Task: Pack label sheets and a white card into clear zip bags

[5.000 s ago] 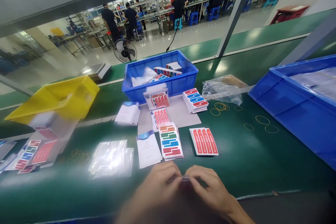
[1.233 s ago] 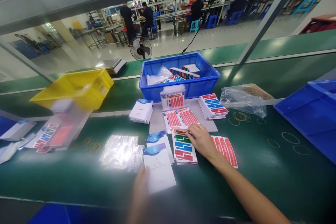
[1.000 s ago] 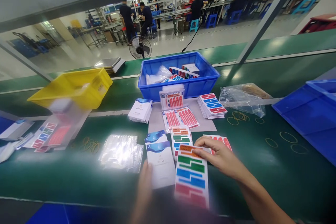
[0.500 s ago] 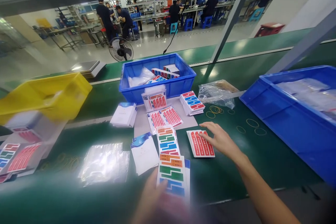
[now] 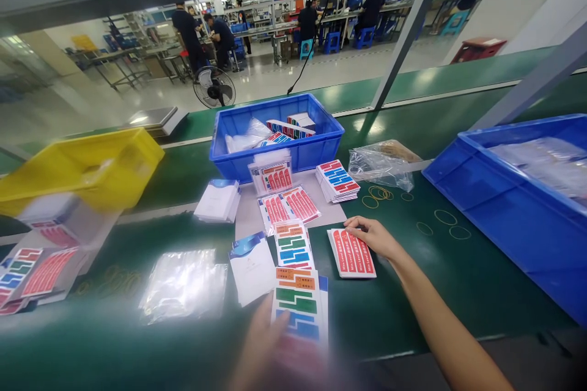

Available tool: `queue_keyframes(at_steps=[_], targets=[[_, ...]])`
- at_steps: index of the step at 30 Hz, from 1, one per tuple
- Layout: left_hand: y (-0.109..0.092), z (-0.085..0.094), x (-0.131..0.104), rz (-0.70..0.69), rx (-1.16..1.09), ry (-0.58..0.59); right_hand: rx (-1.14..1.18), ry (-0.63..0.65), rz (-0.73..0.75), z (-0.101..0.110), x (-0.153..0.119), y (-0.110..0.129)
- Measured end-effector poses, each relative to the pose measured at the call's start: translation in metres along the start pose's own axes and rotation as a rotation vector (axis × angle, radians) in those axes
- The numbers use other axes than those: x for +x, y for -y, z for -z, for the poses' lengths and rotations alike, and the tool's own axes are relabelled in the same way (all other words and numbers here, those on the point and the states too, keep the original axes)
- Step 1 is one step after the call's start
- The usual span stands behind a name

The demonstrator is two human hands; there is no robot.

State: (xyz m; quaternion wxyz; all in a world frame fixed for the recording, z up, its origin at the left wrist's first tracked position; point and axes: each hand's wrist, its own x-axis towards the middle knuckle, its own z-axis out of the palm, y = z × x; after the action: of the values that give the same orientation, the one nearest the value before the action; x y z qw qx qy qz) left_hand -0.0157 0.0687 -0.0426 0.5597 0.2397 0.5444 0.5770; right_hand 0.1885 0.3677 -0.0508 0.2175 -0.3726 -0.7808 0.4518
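While the red label stack (image 5: 355, 256) lies on the green tabletop (image 5: 413, 281), its long axis running away from the person, here's the right hand (image 5: 373, 238), nearer than the left, fingertips touching the far right corner; whether they pinch it, I can't tell. Over to the left, the blurred left hand (image 5: 261, 333) pinches a multicoloured sheet (image 5: 297, 300), thumb on top.
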Motion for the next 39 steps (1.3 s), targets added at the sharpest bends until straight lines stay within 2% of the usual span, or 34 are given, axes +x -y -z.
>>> queue_keyframes(at_steps=[5, 8, 10, 12, 13, 14, 17, 18, 21, 23, 24, 27, 30, 33, 36, 39], targets=[[0.003, -0.003, 0.004, 0.012, 0.002, -0.037, -0.033, -0.208, 0.003, -0.004, -0.005, 0.004], [0.011, -0.002, 0.009, 0.032, -0.016, -0.077, -0.029, -0.300, 0.000, 0.001, -0.021, 0.025], [0.020, 0.000, 0.013, 0.046, -0.056, -0.118, 0.016, -0.290, 0.001, 0.003, -0.038, 0.049], [0.026, 0.002, 0.017, 0.063, -0.096, -0.172, 0.133, -0.199, -0.028, -0.002, -0.058, 0.076], [0.028, 0.002, 0.019, 0.060, -0.102, -0.184, 0.171, -0.121, -0.048, -0.009, -0.068, 0.089], [0.028, 0.002, 0.020, 0.035, -0.093, -0.177, 0.176, -0.029, 0.001, -0.018, -0.076, 0.100], [0.020, -0.004, 0.021, -0.126, -0.047, -0.046, 0.099, 0.073, 0.207, -0.061, -0.090, 0.117], [0.016, -0.007, 0.020, -0.170, -0.023, 0.010, 0.059, 0.057, 0.229, -0.077, -0.092, 0.118], [-0.001, -0.012, 0.014, -0.189, 0.121, 0.086, -0.154, -0.221, 0.442, -0.110, -0.092, 0.110], [-0.015, -0.012, 0.008, -0.197, 0.287, 0.087, -0.258, -0.346, 0.560, -0.116, -0.093, 0.103], [-0.022, -0.012, 0.004, -0.219, 0.387, 0.090, -0.273, -0.363, 0.587, -0.114, -0.094, 0.100], [-0.043, -0.009, -0.005, -0.325, 0.765, 0.166, -0.245, -0.256, 0.578, -0.102, -0.098, 0.090], [-0.053, -0.009, -0.007, -0.391, 1.116, 0.270, -0.188, 0.031, 0.424, -0.097, -0.103, 0.076], [-0.050, -0.011, -0.003, -0.355, 1.435, 0.317, -0.002, 0.274, 0.242, -0.106, -0.105, 0.061], [-0.044, -0.014, -0.001, -0.302, 1.550, 0.343, 0.175, 0.343, 0.148, -0.124, -0.108, 0.051], [-0.041, -0.010, -0.005, -0.374, 1.376, 0.317, 0.252, 0.349, 0.126, -0.138, -0.112, 0.049]])
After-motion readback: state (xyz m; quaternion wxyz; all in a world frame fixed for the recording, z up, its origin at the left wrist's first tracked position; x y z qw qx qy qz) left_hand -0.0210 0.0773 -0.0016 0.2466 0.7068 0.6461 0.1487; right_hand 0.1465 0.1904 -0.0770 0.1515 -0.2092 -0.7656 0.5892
